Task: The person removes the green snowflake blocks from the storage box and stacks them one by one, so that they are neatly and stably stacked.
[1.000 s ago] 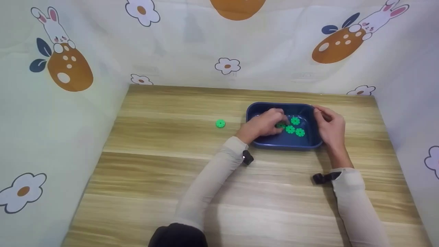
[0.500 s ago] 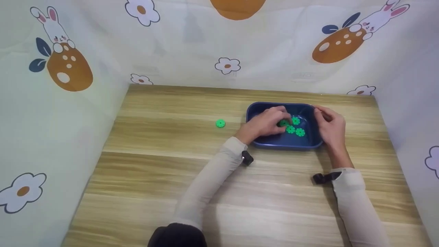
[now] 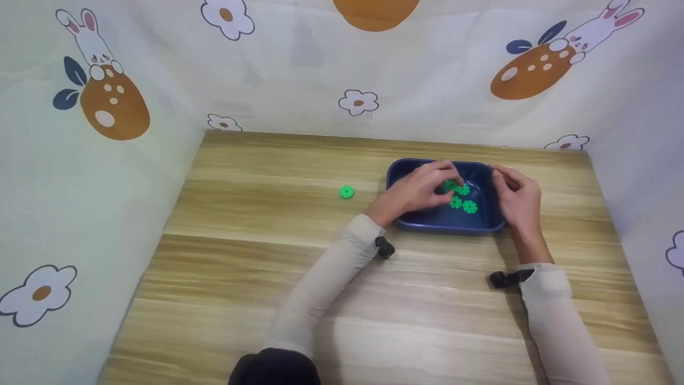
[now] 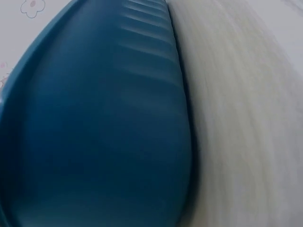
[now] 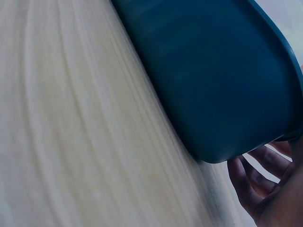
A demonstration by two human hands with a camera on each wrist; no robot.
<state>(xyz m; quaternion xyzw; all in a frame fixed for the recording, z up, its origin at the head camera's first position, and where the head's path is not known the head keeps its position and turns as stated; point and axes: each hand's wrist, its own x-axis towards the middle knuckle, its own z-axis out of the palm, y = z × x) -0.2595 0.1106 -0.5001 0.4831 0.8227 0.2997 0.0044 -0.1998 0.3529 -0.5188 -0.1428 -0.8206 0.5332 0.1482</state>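
A deep blue plastic box [image 3: 417, 227] stands on the table, holding several green notched discs [image 3: 469, 207]. My left hand [image 3: 422, 184] reaches over its left side, with thumb and curled fingers around another green notched disc [image 3: 450, 185]. The fingertips overlap a neighbouring disc. My right hand [image 3: 519, 198] grips the right end of the box, its thumb along the rim and the other fingers outside. In the right wrist view those fingers [image 5: 244, 184] touch the box's outer wall [image 5: 213, 94]. In the left wrist view only the outer wall [image 4: 104, 109] shows, hiding the left hand.
One loose green disc [image 3: 346, 192] lies on the wooden table [image 3: 256, 208], left of the box. Patterned cloth walls [image 3: 299, 75] enclose the table at the back and both sides. Black wrist cameras [image 3: 385, 247] hang beside both cuffs.
Inside the box, my left hand has shifted slightly right and back, with the disc under its fingers moving along. My right hand keeps its grip on the box. The head view has shifted slightly.
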